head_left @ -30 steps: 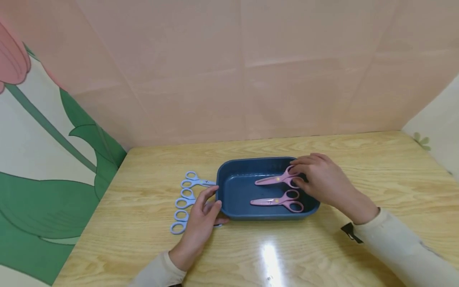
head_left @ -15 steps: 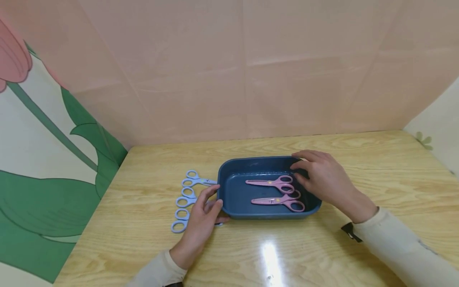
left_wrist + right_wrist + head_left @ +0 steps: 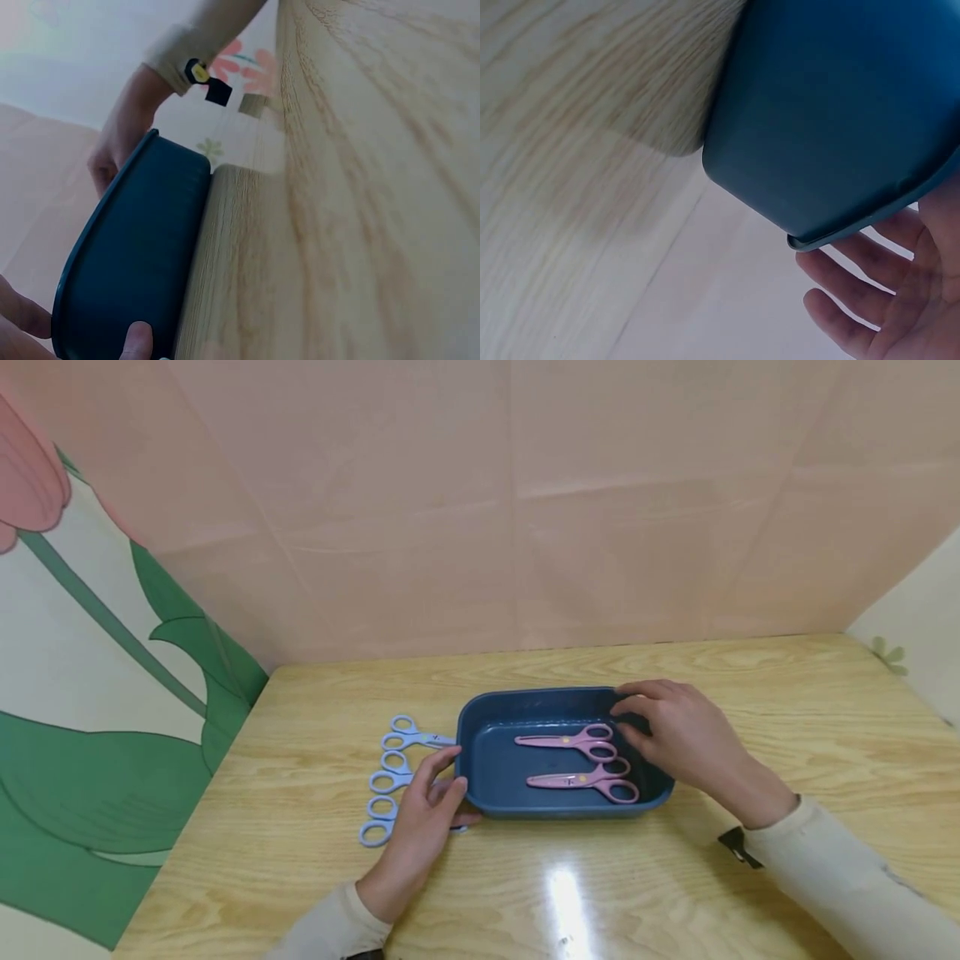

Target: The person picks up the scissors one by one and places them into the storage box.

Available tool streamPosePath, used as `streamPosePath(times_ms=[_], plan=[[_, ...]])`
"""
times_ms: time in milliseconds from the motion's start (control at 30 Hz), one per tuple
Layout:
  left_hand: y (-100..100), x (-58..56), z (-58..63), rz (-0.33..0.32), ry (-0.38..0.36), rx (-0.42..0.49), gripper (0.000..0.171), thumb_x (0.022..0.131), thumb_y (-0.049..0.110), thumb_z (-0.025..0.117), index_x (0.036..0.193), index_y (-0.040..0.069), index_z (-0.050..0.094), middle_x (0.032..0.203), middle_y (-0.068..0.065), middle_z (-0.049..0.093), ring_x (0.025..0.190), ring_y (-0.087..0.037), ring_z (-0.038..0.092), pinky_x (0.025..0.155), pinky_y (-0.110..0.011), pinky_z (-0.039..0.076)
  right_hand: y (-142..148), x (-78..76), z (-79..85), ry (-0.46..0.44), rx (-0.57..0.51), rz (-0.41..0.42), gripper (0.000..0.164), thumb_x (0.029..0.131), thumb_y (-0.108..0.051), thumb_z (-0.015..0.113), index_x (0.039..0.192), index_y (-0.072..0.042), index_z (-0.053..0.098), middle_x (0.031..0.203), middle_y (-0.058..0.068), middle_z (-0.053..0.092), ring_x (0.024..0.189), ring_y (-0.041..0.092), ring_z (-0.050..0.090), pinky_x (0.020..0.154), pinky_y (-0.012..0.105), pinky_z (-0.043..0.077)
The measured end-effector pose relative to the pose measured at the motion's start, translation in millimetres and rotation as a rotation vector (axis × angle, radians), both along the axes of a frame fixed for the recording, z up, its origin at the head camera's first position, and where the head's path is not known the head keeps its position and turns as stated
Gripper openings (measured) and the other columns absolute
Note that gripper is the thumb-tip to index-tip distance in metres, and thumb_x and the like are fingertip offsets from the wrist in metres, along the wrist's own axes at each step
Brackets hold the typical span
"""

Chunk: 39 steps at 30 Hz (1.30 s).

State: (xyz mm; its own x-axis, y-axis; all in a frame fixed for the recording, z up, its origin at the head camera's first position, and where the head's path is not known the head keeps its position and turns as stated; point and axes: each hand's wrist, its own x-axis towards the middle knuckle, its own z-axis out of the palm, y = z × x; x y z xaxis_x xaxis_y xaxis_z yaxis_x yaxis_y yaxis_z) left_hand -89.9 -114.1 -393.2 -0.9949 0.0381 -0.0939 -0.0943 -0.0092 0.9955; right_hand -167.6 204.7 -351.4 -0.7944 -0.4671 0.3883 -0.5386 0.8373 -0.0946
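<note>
A dark blue plastic bin (image 3: 480, 810) sits on the wood-grain table. My left hand (image 3: 416, 827) holds its left end, with fingertips at the rim and on the outer wall. Two pink-handled scissors lie inside, handles to the right: the far scissors (image 3: 577, 742) and the near scissors (image 3: 588, 779). Over the bin's right end hangs my right hand (image 3: 686, 739), its relaxed fingers by the far right corner, holding nothing. Left of the bin are three blue scissors: a far pair (image 3: 406, 733), a middle pair (image 3: 390, 772) and a near pair (image 3: 377, 822). My left hand hides part of their blades.
Behind the table (image 3: 787, 693) rises a pinkish covering (image 3: 525, 527). A floral panel (image 3: 97, 735) stands at the left and a pale panel (image 3: 915, 618) at the right.
My right hand has let go of the far pink scissors, which now lie slightly left and flat in the bin. My left hand has stayed at the bin's left end.
</note>
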Motion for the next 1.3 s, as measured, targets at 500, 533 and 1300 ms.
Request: streamPosePath(times_ms=[500, 533, 1300], plan=[[0.1, 0.1, -1.1, 0.013, -0.017, 0.016, 0.043, 0.101, 0.006, 0.053, 0.144, 0.012, 0.047, 0.153, -0.014, 0.040, 0.118, -0.031, 0.061, 0.076, -0.040, 0.062, 31.0, 17.2, -3.1, -0.542, -0.381, -0.031, 0.057, 0.102, -0.007, 0.050, 0.152, 0.005, 0.024, 0.147, 0.034, 0.039, 0.112, 0.048, 0.061, 0.083, 0.052, 0.058], [0.3, 0.2, -0.7, 0.014, -0.015, 0.016, 0.043, 0.101, 0.006, 0.053, 0.144, 0.012, 0.047, 0.153, -0.014, 0.040, 0.117, -0.031, 0.061, 0.076, -0.040, 0.062, 32.8, 18.9, -3.2, -0.576, -0.410, -0.028, 0.058, 0.102, -0.005, 0.048, 0.152, 0.004, 0.022, 0.147, 0.035, 0.038, 0.113, 0.048, 0.060, 0.082, 0.049, 0.059], [-2.1, -2.2, -1.5, 0.006, 0.026, -0.025, 0.043, 0.100, 0.006, 0.055, 0.143, 0.008, 0.049, 0.153, -0.015, 0.041, 0.118, -0.036, 0.061, 0.074, -0.041, 0.062, 38.8, 39.6, -25.3, -0.703, -0.588, -0.033, 0.054, 0.107, -0.011, 0.039, 0.158, -0.009, 0.022, 0.150, 0.034, 0.035, 0.097, -0.015, 0.052, 0.072, 0.025, 0.057]])
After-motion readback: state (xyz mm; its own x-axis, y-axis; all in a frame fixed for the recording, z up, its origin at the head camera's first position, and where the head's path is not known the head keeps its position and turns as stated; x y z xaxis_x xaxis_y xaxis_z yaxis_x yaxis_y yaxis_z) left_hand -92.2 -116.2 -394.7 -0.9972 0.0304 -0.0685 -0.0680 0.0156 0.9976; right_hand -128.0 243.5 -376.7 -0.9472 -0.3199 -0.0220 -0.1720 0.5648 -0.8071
